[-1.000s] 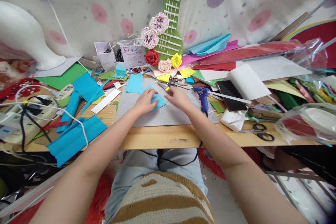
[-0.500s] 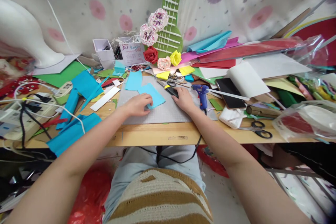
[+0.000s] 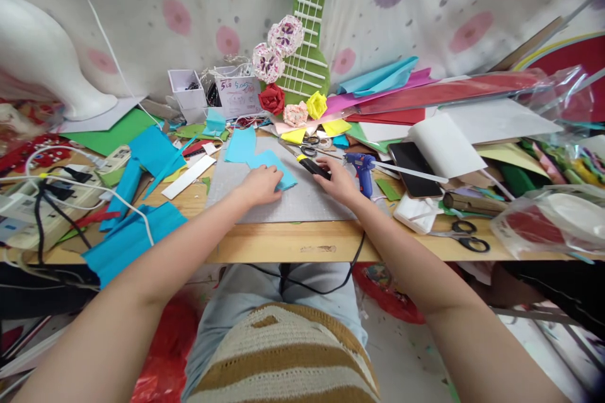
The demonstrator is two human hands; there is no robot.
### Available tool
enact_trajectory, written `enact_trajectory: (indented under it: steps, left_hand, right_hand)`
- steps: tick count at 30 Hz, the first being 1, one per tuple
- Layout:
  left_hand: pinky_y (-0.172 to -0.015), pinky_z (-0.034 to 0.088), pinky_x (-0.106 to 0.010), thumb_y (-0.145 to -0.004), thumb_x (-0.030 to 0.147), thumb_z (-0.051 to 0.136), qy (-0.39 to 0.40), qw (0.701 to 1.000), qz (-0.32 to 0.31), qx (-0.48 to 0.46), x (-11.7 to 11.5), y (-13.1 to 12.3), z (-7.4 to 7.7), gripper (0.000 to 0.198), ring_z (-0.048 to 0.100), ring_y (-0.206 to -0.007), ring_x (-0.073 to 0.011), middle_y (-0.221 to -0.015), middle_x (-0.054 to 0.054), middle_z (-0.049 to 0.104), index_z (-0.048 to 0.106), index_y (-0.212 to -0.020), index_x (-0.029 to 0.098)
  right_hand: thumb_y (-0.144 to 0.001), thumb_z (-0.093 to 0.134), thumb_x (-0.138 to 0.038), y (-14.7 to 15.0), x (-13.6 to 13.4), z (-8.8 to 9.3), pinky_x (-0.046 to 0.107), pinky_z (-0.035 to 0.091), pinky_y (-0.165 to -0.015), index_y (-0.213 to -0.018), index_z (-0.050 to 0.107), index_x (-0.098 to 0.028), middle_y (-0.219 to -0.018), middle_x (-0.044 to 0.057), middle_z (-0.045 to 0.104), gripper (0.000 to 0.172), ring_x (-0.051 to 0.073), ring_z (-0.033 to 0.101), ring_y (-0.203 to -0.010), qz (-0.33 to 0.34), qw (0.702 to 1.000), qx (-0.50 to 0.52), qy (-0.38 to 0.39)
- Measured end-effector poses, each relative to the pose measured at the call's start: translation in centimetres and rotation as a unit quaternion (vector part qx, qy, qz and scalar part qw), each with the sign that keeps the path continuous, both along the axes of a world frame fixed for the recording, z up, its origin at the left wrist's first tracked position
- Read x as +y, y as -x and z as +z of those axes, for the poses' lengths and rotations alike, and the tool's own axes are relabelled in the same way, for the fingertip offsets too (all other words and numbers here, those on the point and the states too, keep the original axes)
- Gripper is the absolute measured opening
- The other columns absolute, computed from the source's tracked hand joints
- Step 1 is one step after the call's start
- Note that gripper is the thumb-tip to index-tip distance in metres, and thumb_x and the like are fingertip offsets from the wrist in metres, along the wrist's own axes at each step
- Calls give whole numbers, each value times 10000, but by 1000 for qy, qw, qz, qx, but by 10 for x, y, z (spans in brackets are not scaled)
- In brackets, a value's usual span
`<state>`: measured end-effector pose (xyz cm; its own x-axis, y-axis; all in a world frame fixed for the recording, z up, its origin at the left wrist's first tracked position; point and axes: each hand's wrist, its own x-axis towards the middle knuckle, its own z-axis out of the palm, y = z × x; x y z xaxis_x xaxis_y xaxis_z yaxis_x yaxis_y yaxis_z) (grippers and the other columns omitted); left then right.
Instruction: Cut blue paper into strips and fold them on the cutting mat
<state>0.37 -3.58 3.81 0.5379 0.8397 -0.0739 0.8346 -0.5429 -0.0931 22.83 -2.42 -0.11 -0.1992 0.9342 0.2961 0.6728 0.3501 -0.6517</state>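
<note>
My left hand (image 3: 261,186) rests on a piece of light blue paper (image 3: 271,162), fingers bent and pressed down on it. The paper lies on a grey cutting mat (image 3: 302,204). A second light blue piece (image 3: 241,145) lies beside it, up and to the left. My right hand (image 3: 338,181) is around the rear end of a yellow and black utility knife (image 3: 312,167) that lies on the mat. Its thumb and forefinger are apart, one on either side of the handle's end. A blue glue gun (image 3: 363,173) with a white glue stick lies just right of that hand.
Scissors (image 3: 466,236), a phone (image 3: 416,170) and a white paper roll (image 3: 440,143) lie on the right. Power strips (image 3: 51,201) with cables and blue paper crowd the left. A green paper guitar (image 3: 305,69) with paper flowers stands behind. A glue gun cord hangs over the front edge.
My right hand has shifted slightly right, and more of the knife's black handle shows. My left hand has moved a little right and forward over the blue paper.
</note>
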Motion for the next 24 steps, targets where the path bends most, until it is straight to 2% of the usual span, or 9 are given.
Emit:
enact_trajectory:
  steps: [4, 7, 10, 13, 16, 18, 20, 24]
  left_hand:
    - [-775, 422, -355, -837, 241, 422, 11, 1000, 25, 2, 1, 1, 1, 223, 564, -943, -263, -989, -123, 603, 581, -960, 144]
    - [-768, 427, -343, -849, 188, 390, 3, 998, 51, -20, 2, 2, -1, 327, 572, -933, -243, -1033, -115, 581, 504, -1154, 163]
    - [-733, 432, -321, -867, 143, 340, 2, 998, 47, -39, 6, 4, -1, 466, 592, -870, -199, -1150, -103, 496, 363, -1317, 260]
    - [-713, 433, -313, -877, 151, 331, 18, 1000, 16, -14, 8, 5, 0, 418, 597, -838, -178, -1198, -86, 441, 449, -1244, 314]
    - [-722, 438, -340, -894, 263, 345, 13, 1000, 6, 24, 6, 0, 0, 301, 592, -875, -221, -1152, -107, 476, 540, -1123, 243]
    - [-729, 443, -367, -879, 406, 386, 0, 999, 20, 28, 3, -6, 0, 351, 582, -912, -269, -1121, -134, 500, 540, -1113, 195]
    - [-733, 446, -383, -847, 475, 429, -10, 999, 41, 25, 1, -13, 0, 431, 570, -946, -302, -1118, -154, 510, 526, -1132, 166]
    - [-742, 444, -376, -869, 298, 407, -12, 998, 58, 36, -1, -23, 0, 326, 568, -965, -299, -1110, -162, 533, 528, -1126, 137]
  right_hand:
    - [-756, 570, -259, -9, -11, 4, 397, 455, -859, -1145, 506, -207, -1051, 84, 638, 398, 227, 587, -1001, -7, 1000, -13, 12]
    - [-756, 575, -275, -14, -14, 3, 404, 457, -852, -1147, 506, -203, -1035, 85, 645, 404, 233, 594, -983, -15, 1000, -17, 17]
    - [-755, 576, -283, -15, -14, 0, 400, 464, -837, -1148, 505, -198, -1037, 90, 645, 408, 229, 601, -963, -25, 999, -16, 29]
    - [-751, 577, -274, -11, -13, -4, 394, 463, -843, -1140, 507, -190, -1062, 98, 637, 404, 226, 597, -979, -31, 999, -19, 30]
    - [-748, 575, -262, -9, -13, -6, 396, 456, -855, -1114, 517, -195, -1058, 91, 638, 377, 226, 591, -995, -36, 999, -22, 20]
    - [-749, 573, -261, -8, -13, -7, 396, 455, -851, -1108, 519, -198, -1047, 86, 641, 369, 226, 591, -991, -40, 999, -19, 19]
    - [-749, 574, -261, -8, -14, -6, 395, 452, -857, -1112, 519, -196, -1054, 87, 639, 373, 226, 589, -996, -47, 998, -19, 22]
    - [-752, 575, -272, -5, -14, -3, 390, 448, -864, -1133, 516, -190, -1066, 88, 637, 395, 223, 589, -985, -68, 997, -18, 42]
